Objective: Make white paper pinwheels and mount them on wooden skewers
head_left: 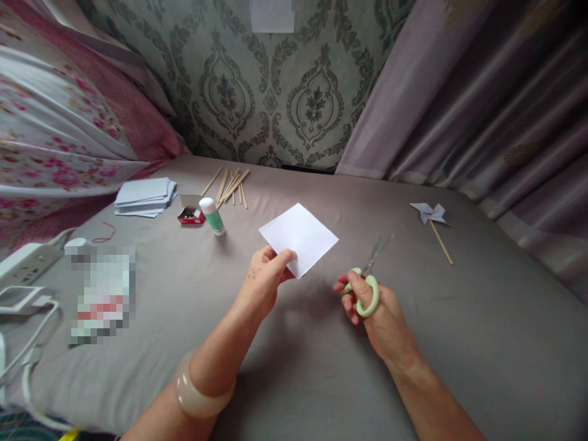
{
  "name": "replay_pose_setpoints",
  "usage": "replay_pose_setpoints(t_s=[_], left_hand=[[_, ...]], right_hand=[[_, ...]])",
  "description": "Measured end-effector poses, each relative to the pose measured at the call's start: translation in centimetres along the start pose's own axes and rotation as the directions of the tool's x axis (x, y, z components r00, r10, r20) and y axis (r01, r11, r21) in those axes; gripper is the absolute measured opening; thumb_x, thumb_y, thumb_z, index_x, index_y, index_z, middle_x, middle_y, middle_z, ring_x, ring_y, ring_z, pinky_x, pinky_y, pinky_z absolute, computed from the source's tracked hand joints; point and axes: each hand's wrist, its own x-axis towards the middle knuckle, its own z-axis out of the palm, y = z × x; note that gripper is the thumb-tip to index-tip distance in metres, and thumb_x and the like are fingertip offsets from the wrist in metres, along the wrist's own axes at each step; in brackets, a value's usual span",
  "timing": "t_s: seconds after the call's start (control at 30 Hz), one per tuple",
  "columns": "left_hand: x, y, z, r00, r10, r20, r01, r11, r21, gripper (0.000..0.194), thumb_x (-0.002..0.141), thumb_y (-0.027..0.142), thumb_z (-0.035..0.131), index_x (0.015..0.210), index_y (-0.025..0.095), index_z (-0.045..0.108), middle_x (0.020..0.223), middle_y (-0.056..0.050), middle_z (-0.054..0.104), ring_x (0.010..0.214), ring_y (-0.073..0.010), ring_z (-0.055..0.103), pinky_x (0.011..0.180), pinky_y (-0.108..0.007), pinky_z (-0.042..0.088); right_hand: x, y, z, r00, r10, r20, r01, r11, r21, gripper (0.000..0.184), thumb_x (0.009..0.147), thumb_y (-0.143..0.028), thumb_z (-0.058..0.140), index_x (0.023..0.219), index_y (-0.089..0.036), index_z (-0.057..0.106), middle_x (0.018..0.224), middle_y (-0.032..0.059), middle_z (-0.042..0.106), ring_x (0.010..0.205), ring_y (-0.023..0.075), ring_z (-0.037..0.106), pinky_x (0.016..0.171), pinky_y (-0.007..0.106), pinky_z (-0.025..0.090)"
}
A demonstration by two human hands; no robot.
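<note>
- Right grip (384, 320): closed around the scissors (375, 295), blades slightly parted and apart from the sheet (301, 236).
- Left grip (267, 272): pinching the sheet near its closest corner, between thumb and fingers; no cut shows, so cutting seems yet to do.
- Pinwheel (432, 212), off right: apparently finished (sails on a stick).
- Glue (213, 218) and box (196, 218), left: standing by, glue capped.
- Stack (142, 196) and sticks (233, 187), farther: loose, presumably unused stock.

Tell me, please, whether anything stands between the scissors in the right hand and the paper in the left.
Nothing visible does: between the scissors in the right hand and the white paper in the left hand, only grey cloth shows beneath.
</note>
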Motion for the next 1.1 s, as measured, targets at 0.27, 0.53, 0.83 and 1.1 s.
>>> replay_pose_setpoints(t_s=[0.27,0.53,0.83,1.1], left_hand=[[-0.5,-0.6,0.2,0.98,-0.121,0.157,0.11,0.991,0.078,0.027,0.055,0.028,0.08,0.073,0.011,0.07,0.073,-0.006,0.069,0.061,-0.0123,0.06,0.056,-0.024,0.047],[0.1,-0.9,0.2,0.999,-0.032,-0.043,0.032,0.999,0.002,0.031,0.052,0.033,0.086,0.057,0.013,0.062,0.059,-0.002,0.062,0.057,-0.0099,0.056,0.055,-0.021,0.041],[0.0,-0.7,0.2,0.999,-0.033,-0.041,0.033,0.999,0.005,0.031,0.051,0.033,0.086,0.061,0.012,0.065,0.058,-0.002,0.061,0.056,-0.0092,0.055,0.052,-0.021,0.038],[0.2,-0.4,0.1,0.997,-0.053,-0.056,0.053,0.999,-0.001,0.032,0.049,0.032,0.087,0.058,0.012,0.063,0.054,-0.002,0.06,0.052,-0.0083,0.053,0.051,-0.02,0.038]], right_hand=[[0.0,0.3,0.0,0.998,-0.053,-0.03,0.057,0.987,0.149,0.042,0.074,-0.056,0.069,0.076,-0.015,0.061,0.07,0.0005,0.059,0.047,0.005,0.042,0.04,0.02,0.03],[-2.1,-0.1,1.3,0.903,0.18,0.39,-0.117,0.977,-0.179,0.052,0.068,-0.065,0.069,0.068,-0.013,0.06,0.058,0.0011,0.059,0.042,0.0046,0.039,0.039,0.02,0.027],[-1.6,-0.1,1.5,0.875,0.287,0.39,-0.16,0.931,-0.328,0.059,0.067,-0.072,0.062,0.06,-0.014,0.057,0.052,0.001,0.057,0.034,0.0031,0.036,0.035,0.019,0.025],[-1.6,-0.2,1.3,0.882,0.284,0.376,-0.154,0.928,-0.339,0.059,0.067,-0.073,0.061,0.059,-0.014,0.058,0.049,-0.0004,0.056,0.033,0.0031,0.034,0.034,0.02,0.024]])
